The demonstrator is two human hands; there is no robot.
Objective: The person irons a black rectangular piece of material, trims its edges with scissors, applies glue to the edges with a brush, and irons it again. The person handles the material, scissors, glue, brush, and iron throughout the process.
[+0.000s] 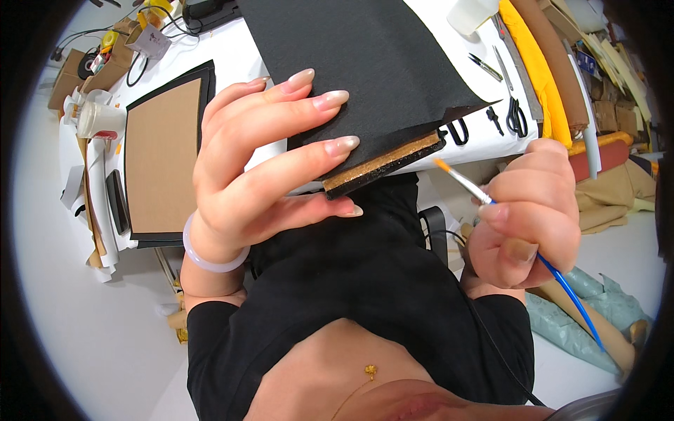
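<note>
My left hand (258, 152) grips the near edge of a black-covered board (363, 68), fingers spread on top and thumb beneath. Along that edge a tan strip (384, 158) shows between black layers, and black sheet material lifts at the right corner. In my right hand (526, 221) is a thin paintbrush (466, 184) with a blue handle, a silvery ferrule and orange bristles. The bristle tip points left, just off the right end of the board's edge, with a gap between them.
A tan board on black sheets (163, 163) lies left, near a white tub (100, 121). Black-handled scissors (516, 113), a pen-like tool (485, 67) and a translucent container (471, 16) are on the right. Yellow material (537, 73) and brown rolls border the table; a cup (149, 41) stands upper left.
</note>
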